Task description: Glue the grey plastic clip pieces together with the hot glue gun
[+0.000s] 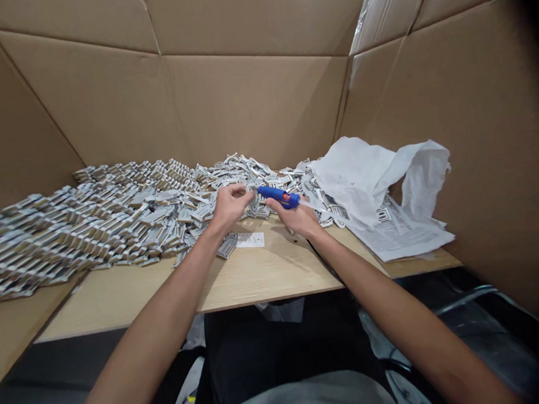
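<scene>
Three cardboard walls border a wooden tabletop; left grip pinches a pale piece, right grip clasps a blue tool

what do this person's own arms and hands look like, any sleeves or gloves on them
Both are bare: no sleeve shows on the left forearm or the right forearm. The left grip and right grip are ordinary ungloved hands, with no watch or bracelet in sight; they're too small to rule out a ring.
</scene>
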